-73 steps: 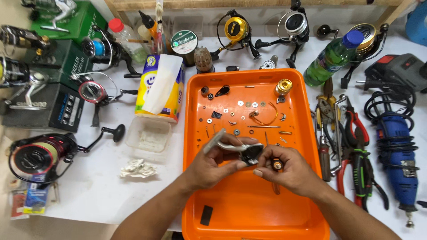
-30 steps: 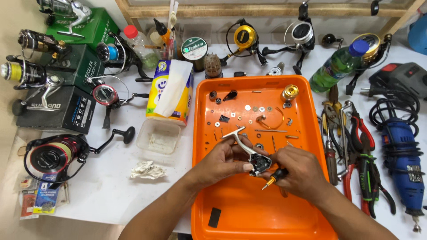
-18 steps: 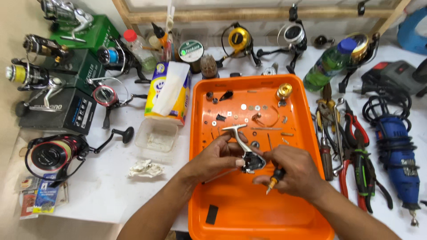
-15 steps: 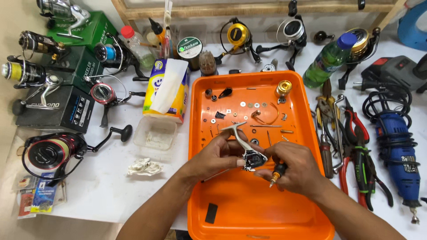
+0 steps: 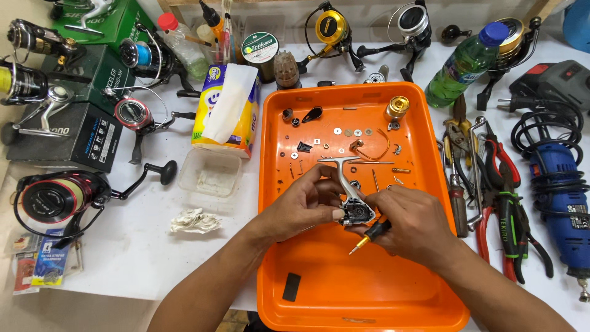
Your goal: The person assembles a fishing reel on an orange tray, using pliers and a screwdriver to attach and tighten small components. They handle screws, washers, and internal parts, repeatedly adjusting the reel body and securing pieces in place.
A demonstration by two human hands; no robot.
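Over the middle of the orange tray (image 5: 319, 295), my left hand (image 5: 304, 206) grips an opened silver fishing reel body (image 5: 353, 197), its foot pointing up and away. My right hand (image 5: 409, 224) touches the reel's right side while holding a small screwdriver (image 5: 369, 235) with a black and orange handle, tip pointing down-left. Several small screws, washers and springs lie on the tray's far half, along with a gold spool (image 5: 397, 107).
Pliers and cutters (image 5: 498, 184) and a blue rotary tool (image 5: 562, 203) lie right of the tray. Left are a tissue pack (image 5: 227, 110), a clear tub (image 5: 209, 175), a crumpled tissue (image 5: 193, 220) and several reels on boxes. A green bottle (image 5: 464, 64) stands behind.
The reel body has been turned from lying sideways to standing with its foot up. My right hand has shifted in against it, still holding the screwdriver.
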